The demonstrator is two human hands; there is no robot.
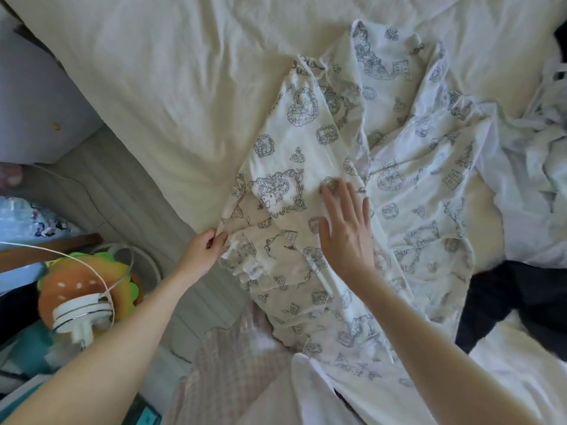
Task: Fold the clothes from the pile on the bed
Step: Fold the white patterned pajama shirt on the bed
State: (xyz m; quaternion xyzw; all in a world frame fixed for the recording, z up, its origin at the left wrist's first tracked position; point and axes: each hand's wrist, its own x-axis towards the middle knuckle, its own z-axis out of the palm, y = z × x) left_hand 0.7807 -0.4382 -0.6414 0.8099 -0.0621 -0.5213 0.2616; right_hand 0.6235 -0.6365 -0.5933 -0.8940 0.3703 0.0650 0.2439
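While the left hand pinches the near-left edge of the printed garment with its fingers together on the cloth, the right hand lies flat on its middle, fingers straight and apart. The garment is spread on the bed, its long axis running away from the person, so I judge the left hand is nearer for the fold. No readable writing shows.

printed garment on bed

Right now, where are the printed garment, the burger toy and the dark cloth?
printed garment (310, 142): head view, on its flat upper panel.
burger toy (69, 291): head view, on its brown bun.
dark cloth (518, 299): head view, mid-fold.
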